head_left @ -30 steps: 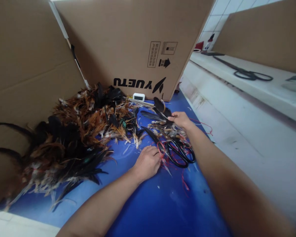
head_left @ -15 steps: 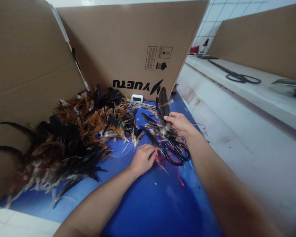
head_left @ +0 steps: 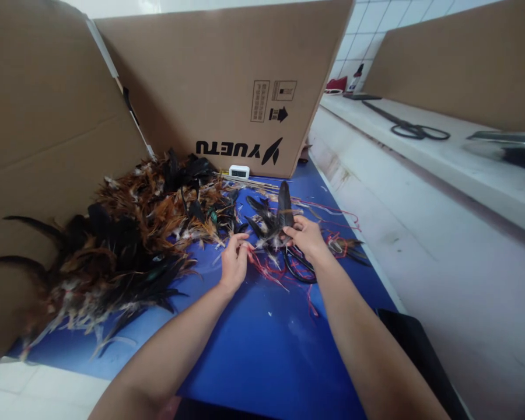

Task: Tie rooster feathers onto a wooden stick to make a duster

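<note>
On my feed, my right hand (head_left: 305, 236) pinches a dark feather (head_left: 284, 205) above the blue table (head_left: 262, 350). My left hand (head_left: 233, 265) pinches red string (head_left: 265, 268) between thumb and fingers; black scissors (head_left: 304, 280), partly hidden, seemingly lie beneath the feather.

Feathers (head_left: 157, 216) lie heaped across the worktop's (head_left: 262, 350) left, before a cardboard panel (head_left: 219, 81) with a display device (head_left: 239, 171) at its foot. To their right, a bunch of feathers (head_left: 284, 213) sits between left hand (head_left: 235, 263) and right hand (head_left: 307, 238), string (head_left: 266, 269) in front. Scissors (head_left: 413, 129) rest on a ledge (head_left: 464, 157) farther right.
</note>
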A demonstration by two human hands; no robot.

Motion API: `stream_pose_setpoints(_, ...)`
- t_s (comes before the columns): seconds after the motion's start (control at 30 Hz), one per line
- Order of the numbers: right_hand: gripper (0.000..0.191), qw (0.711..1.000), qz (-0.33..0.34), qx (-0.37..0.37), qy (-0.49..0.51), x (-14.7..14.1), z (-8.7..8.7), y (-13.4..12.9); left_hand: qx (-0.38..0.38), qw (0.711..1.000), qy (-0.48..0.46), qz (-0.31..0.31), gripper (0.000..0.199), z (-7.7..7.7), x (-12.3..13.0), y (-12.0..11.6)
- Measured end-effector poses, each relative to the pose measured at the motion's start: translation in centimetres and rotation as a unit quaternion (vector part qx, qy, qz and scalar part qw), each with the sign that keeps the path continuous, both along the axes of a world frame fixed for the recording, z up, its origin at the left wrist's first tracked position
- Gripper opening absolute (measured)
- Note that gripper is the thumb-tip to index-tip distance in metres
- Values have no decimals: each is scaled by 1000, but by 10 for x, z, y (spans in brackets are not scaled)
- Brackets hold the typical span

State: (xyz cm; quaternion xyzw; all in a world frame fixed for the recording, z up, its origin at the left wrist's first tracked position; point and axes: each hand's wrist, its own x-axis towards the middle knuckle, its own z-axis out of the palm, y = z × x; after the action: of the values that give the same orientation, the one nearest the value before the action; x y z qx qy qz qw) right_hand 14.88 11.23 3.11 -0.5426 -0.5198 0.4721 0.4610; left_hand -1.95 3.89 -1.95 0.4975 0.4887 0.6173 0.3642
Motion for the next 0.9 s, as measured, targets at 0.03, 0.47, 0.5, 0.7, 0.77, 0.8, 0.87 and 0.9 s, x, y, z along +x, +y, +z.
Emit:
stream_pose_setpoints(0.03,16,1000,-16,6,2,2,0,-3,5,1000,-4,11,17,0,-1,0)
stream_pose_setpoints(0.47,24,989,-106,49,89,25,-8,-53,44,995,44,80,16,8,-3,-5)
stream_pose_setpoints(0.5,27,988,-108,45,105,24,-11,-56,48,995,47,79,16,9,-2,-6)
stream_pose_setpoints(0.7,39,979,-137,29,151,17,-30,-66,54,992,68,89,18,10,-2,-10)
stream_pose_setpoints(0.77,38,978,-140,39,148,16,-34,-66,54,987,97,115,19,10,-2,-11)
stream_pose_setpoints(0.8,37,978,-145,47,145,16,-36,-65,59,983,117,132,20,11,-3,-12)
stream_pose_setpoints(0.87,37,976,-157,65,137,17,-38,-64,80,970,162,165,24,12,-5,-14)
stream_pose_setpoints(0.9,37,975,-164,75,131,18,-39,-63,92,963,181,180,26,13,-6,-15)
